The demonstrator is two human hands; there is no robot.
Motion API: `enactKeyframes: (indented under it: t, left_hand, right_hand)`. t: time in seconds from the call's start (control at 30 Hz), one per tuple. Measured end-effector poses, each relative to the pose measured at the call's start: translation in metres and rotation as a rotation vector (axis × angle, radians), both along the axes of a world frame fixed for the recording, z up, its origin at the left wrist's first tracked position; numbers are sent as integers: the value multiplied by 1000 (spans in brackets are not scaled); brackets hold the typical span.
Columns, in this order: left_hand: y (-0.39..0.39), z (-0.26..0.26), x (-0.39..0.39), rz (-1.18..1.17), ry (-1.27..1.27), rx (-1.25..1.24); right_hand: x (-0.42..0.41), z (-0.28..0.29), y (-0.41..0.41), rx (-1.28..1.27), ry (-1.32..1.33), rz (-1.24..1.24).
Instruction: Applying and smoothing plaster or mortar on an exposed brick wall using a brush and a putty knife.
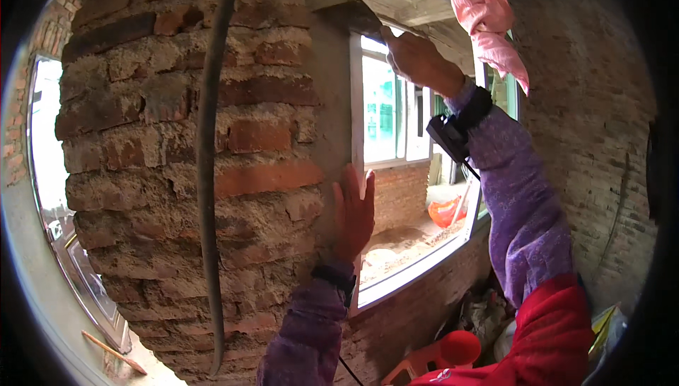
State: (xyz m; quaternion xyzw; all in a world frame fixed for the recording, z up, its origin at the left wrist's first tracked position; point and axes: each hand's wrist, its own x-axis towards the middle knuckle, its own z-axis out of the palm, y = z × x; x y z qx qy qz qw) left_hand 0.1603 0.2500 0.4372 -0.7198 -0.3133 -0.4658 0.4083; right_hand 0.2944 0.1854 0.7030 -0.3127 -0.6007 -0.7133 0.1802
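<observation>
My right hand [421,60] is raised at the upper middle, closed round the handle end of a plastering trowel [353,17]. The trowel's dark blade lies at the smooth mortar strip [334,121] that runs down the edge of the brick wall [265,137] beside the window. Lower down, my left hand [355,213] is held upright with its fingers extended, by the same strip and the white window frame [356,94]. Nothing shows in it; whether its palm touches the wall I cannot tell.
A dark hose or cable [209,163] hangs down the bricks. Pink cloth [485,20] hangs at the upper right. Below the window sill [414,274] are a red plastic stool [419,362], a red round container [460,348] and bags. A wooden stick [114,353] lies at the lower left.
</observation>
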Motion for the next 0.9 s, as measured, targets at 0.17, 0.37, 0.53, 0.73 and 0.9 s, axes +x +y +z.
enactKeyframes:
  t: [0.17,0.37,0.53,0.73,0.9]
  left_hand:
    - [14,-8,-2,-117,-37,-63]
    - [14,-9,-2,-188,-87,-80]
    - [17,-6,4,-179,-98,-20]
    - [19,-8,-7,-261,-99,-86]
    - [15,-3,8,-236,-72,-15]
  right_hand:
    - [-28,-44,-14,-137,109,52]
    - [-32,-19,-1,-227,191,-101]
    - [-31,8,-1,-176,88,-85]
    - [-30,-20,-4,-242,200,-62]
    - [3,58,19,-155,-363,-77]
